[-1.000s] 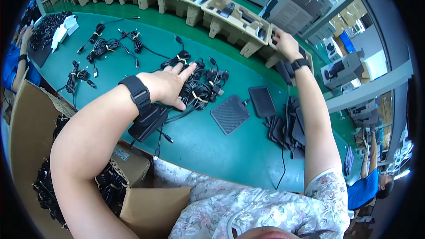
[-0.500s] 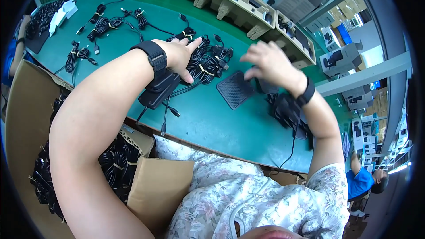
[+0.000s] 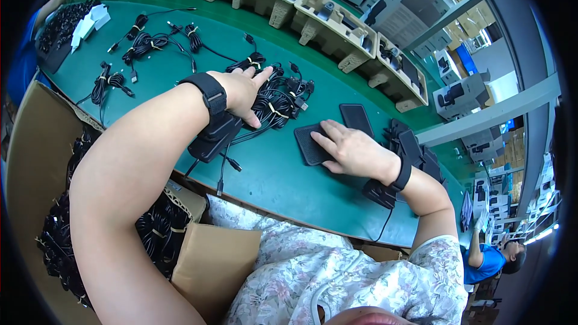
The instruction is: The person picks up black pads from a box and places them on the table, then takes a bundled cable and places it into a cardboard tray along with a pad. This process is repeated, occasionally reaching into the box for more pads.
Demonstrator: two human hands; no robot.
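Note:
My left hand (image 3: pixel 244 93), fingers spread, rests on a heap of black USB cables (image 3: pixel 276 107) tied in coils with pale bands. My right hand (image 3: pixel 359 155) reaches over a black textured pad (image 3: pixel 310 145) on the green table. Its fingers are stretched out across the pad's right side, with the thumb at the near edge. Just beyond lies a second black rectangular pad (image 3: pixel 356 119), apart from the fingers. By my right wrist sits a pile of black parts (image 3: pixel 412 144), partly hidden by my arm.
More tied cables (image 3: pixel 144 45) lie at the table's left. Along the far side stand moulded cardboard trays (image 3: pixel 337 24) with dark parts. An open cardboard box (image 3: pixel 208 253) of cable coils stands at lower left. A metal post (image 3: pixel 500 107) crosses at right; co-workers sit at both sides.
My right hand has come down and inward onto the textured pad, which has shifted slightly toward me and turned. The second pad is now uncovered. My left hand stays on the cables.

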